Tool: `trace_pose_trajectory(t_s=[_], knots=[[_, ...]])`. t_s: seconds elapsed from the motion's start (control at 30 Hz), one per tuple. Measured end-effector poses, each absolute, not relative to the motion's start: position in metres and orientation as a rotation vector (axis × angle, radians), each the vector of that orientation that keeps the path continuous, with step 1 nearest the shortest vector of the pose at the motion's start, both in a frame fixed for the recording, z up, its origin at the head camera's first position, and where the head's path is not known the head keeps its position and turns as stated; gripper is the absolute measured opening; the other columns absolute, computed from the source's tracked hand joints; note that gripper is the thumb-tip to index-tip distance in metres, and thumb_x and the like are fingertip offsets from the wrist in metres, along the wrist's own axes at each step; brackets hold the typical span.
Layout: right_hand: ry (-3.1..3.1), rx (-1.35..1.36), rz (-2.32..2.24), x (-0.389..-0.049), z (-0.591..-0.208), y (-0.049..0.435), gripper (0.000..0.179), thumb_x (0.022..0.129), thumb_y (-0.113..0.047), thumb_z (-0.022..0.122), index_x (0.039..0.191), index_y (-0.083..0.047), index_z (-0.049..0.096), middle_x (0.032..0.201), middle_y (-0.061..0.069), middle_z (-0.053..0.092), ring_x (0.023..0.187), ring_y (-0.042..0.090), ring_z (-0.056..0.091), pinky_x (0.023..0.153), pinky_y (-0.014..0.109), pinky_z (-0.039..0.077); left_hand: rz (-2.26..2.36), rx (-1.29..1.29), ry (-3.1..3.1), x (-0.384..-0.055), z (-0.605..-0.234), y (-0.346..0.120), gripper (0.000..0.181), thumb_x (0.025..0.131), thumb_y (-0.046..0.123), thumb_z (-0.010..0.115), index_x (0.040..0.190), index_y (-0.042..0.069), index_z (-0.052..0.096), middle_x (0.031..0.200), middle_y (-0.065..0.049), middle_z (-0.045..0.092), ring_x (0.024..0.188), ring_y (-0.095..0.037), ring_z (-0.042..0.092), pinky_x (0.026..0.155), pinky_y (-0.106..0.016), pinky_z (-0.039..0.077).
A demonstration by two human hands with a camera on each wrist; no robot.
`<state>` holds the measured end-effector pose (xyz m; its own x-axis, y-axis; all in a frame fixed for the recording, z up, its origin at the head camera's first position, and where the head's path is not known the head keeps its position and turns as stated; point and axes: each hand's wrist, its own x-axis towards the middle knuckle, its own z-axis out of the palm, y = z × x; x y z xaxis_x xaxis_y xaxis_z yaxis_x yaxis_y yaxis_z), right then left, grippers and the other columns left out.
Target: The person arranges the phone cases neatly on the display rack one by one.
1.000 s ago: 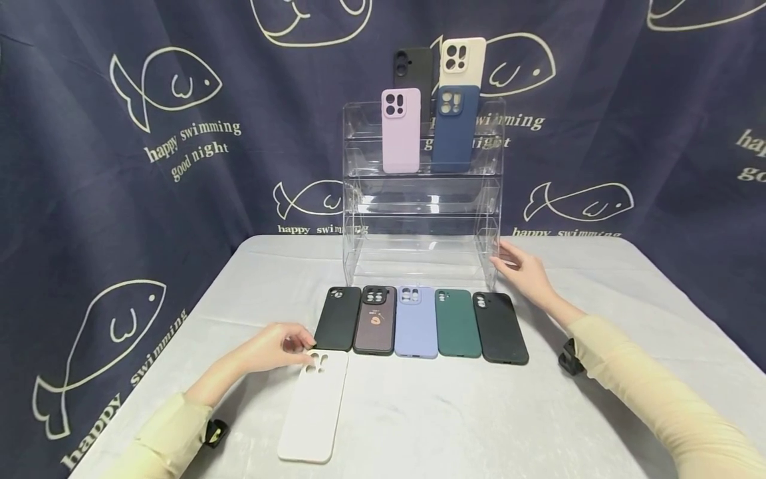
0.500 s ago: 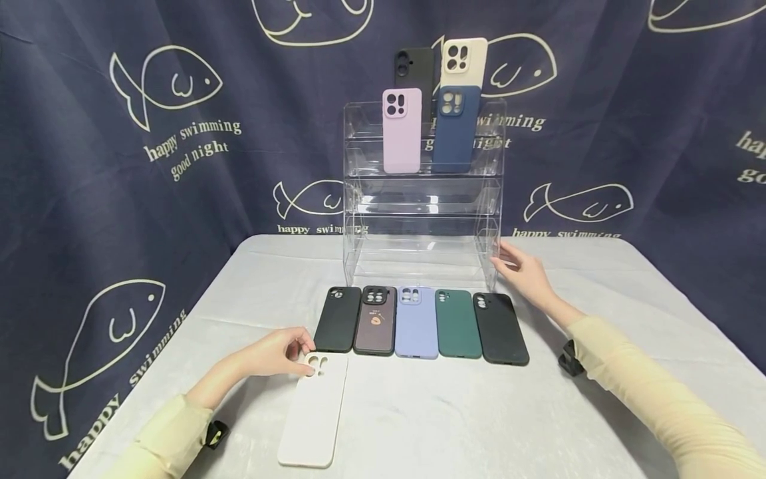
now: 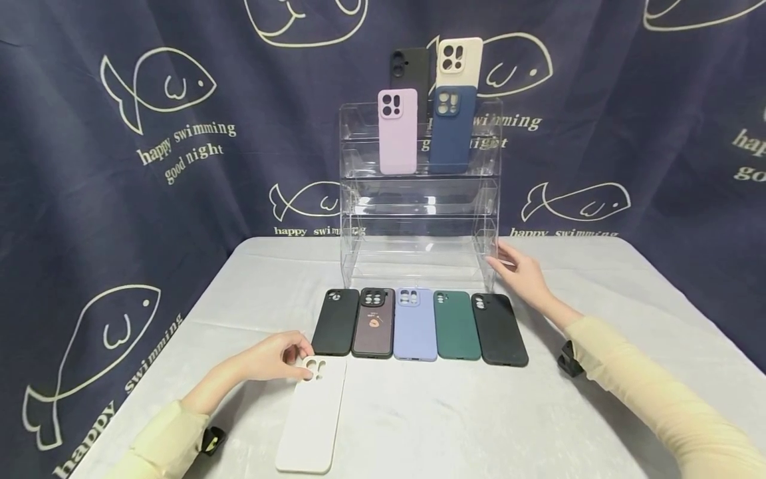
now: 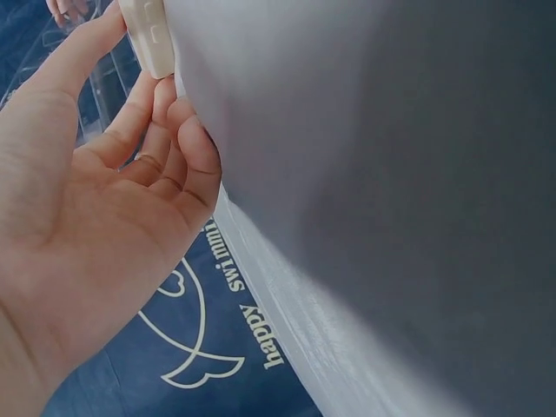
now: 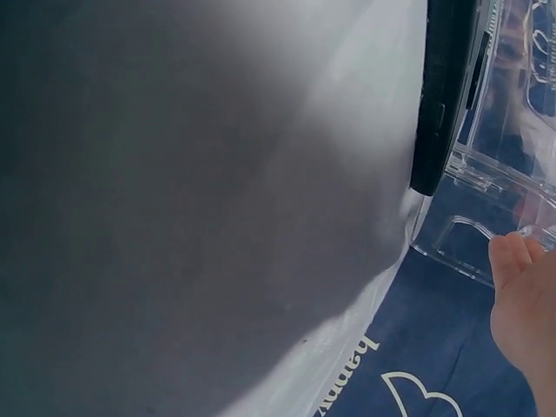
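My left hand [image 3: 272, 357] pinches the upper left corner of a white phone case [image 3: 312, 422] by its camera cutouts. The case lies on the table at the front left; in the left wrist view its edge [image 4: 149, 36] sits between thumb and fingers. At the right, my right hand [image 3: 523, 276] holds the lower side of a clear tiered display rack [image 3: 420, 207]. Its fingertips meet the clear side panel in the right wrist view. Upper tiers bear a lilac phone case [image 3: 397, 143], a blue one [image 3: 450, 140], a cream one [image 3: 467, 70] and a black one [image 3: 415, 73].
Before the rack lies a row of phone cases: black [image 3: 335, 322], dark brown with a small picture [image 3: 374, 336], periwinkle [image 3: 415, 332], green [image 3: 457, 326] and black [image 3: 500, 330]. A navy fish-print curtain [image 3: 221, 133] hangs behind the pale tablecloth [image 3: 467, 419].
My left hand and the white phone case have slid slightly toward me, away from the row. My right hand stays at the rack. The head view has shifted a little.
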<state>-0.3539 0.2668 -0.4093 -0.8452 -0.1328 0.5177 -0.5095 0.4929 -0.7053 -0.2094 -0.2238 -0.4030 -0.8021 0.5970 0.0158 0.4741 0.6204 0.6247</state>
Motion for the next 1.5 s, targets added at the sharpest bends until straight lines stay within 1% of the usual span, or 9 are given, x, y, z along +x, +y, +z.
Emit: trace_pose_trajectory(t_s=[0.13, 0.37, 0.53, 0.67, 0.9, 1.07, 1.23, 1.4, 1.5], knots=[[-2.342, 0.538, 1.269, -0.356, -0.408, 0.269, 0.05, 0.09, -0.012, 0.062, 0.133, 0.008, 0.045, 0.122, 0.03, 0.056, 0.108, 0.041, 0.059, 0.081, -0.001, 0.044, 0.921, 0.871, 2.654, -0.212, -0.4, -0.222, 0.026, 0.076, 0.022, 0.077, 0.091, 0.008, 0.061, 0.08, 0.001, 0.055, 0.069, -0.004, 0.048, 0.06, -0.016, 0.046], [-2.304, 0.584, 1.294, -0.358, -0.411, 0.271, 0.046, 0.089, -0.007, 0.062, 0.13, 0.011, 0.047, 0.115, 0.033, 0.058, 0.103, 0.045, 0.059, 0.08, 0.0, 0.045, 0.89, 0.821, 2.624, -0.211, -0.394, -0.217, 0.026, 0.075, 0.021, 0.077, 0.088, 0.006, 0.059, 0.079, 0.001, 0.055, 0.068, -0.003, 0.05, 0.061, -0.017, 0.047], [-2.326, 0.554, 1.304, -0.355, -0.413, 0.27, 0.047, 0.09, -0.008, 0.061, 0.131, 0.01, 0.046, 0.119, 0.032, 0.057, 0.104, 0.044, 0.059, 0.082, 0.002, 0.046, 0.917, 0.814, 2.615, -0.208, -0.388, -0.217, 0.027, 0.074, 0.019, 0.077, 0.089, 0.006, 0.059, 0.078, 0.0, 0.058, 0.068, -0.001, 0.051, 0.061, -0.018, 0.048], [-2.328, 0.547, 1.323, -0.354, -0.413, 0.269, 0.046, 0.091, -0.01, 0.061, 0.131, 0.009, 0.047, 0.122, 0.03, 0.056, 0.105, 0.043, 0.059, 0.082, 0.002, 0.046, 0.93, 0.844, 2.634, -0.209, -0.385, -0.215, 0.026, 0.077, 0.018, 0.075, 0.092, 0.007, 0.057, 0.077, 0.001, 0.058, 0.067, 0.0, 0.052, 0.061, -0.019, 0.05], [-2.33, 0.547, 1.322, -0.352, -0.41, 0.269, 0.046, 0.09, -0.009, 0.061, 0.131, 0.008, 0.047, 0.122, 0.03, 0.056, 0.106, 0.041, 0.059, 0.081, 0.001, 0.045, 0.921, 0.889, 2.719, -0.216, -0.383, -0.199, 0.023, 0.08, 0.017, 0.071, 0.098, 0.012, 0.058, 0.077, 0.004, 0.059, 0.066, 0.0, 0.053, 0.059, -0.019, 0.052], [-2.314, 0.57, 1.345, -0.338, -0.396, 0.262, 0.045, 0.089, -0.002, 0.06, 0.129, 0.014, 0.046, 0.12, 0.035, 0.055, 0.104, 0.046, 0.058, 0.079, -0.002, 0.043, 0.985, 0.882, 2.754, -0.22, -0.383, -0.187, 0.029, 0.082, 0.01, 0.07, 0.108, 0.005, 0.059, 0.076, 0.003, 0.059, 0.067, 0.0, 0.053, 0.061, -0.019, 0.054], [-2.33, 0.569, 1.326, -0.326, -0.385, 0.257, 0.044, 0.089, 0.002, 0.059, 0.127, 0.017, 0.045, 0.12, 0.036, 0.054, 0.104, 0.047, 0.058, 0.079, -0.001, 0.045, 1.095, 0.89, 2.745, -0.223, -0.378, -0.177, 0.034, 0.08, 0.005, 0.071, 0.111, 0.0, 0.059, 0.081, -0.003, 0.062, 0.07, -0.002, 0.057, 0.064, -0.02, 0.056], [-2.338, 0.568, 1.318, -0.326, -0.384, 0.256, 0.044, 0.089, 0.001, 0.059, 0.128, 0.017, 0.045, 0.12, 0.036, 0.053, 0.105, 0.047, 0.058, 0.079, -0.001, 0.044, 1.123, 0.892, 2.761, -0.227, -0.374, -0.169, 0.035, 0.079, 0.005, 0.072, 0.112, 0.002, 0.062, 0.092, -0.006, 0.062, 0.072, -0.002, 0.057, 0.066, -0.02, 0.057], [-2.338, 0.567, 1.32, -0.327, -0.385, 0.257, 0.045, 0.089, 0.001, 0.059, 0.128, 0.016, 0.044, 0.12, 0.036, 0.054, 0.105, 0.047, 0.058, 0.079, -0.001, 0.044, 1.127, 0.916, 2.777, -0.229, -0.372, -0.165, 0.034, 0.079, 0.005, 0.072, 0.112, 0.002, 0.063, 0.095, -0.006, 0.062, 0.071, -0.002, 0.056, 0.066, -0.02, 0.057]])
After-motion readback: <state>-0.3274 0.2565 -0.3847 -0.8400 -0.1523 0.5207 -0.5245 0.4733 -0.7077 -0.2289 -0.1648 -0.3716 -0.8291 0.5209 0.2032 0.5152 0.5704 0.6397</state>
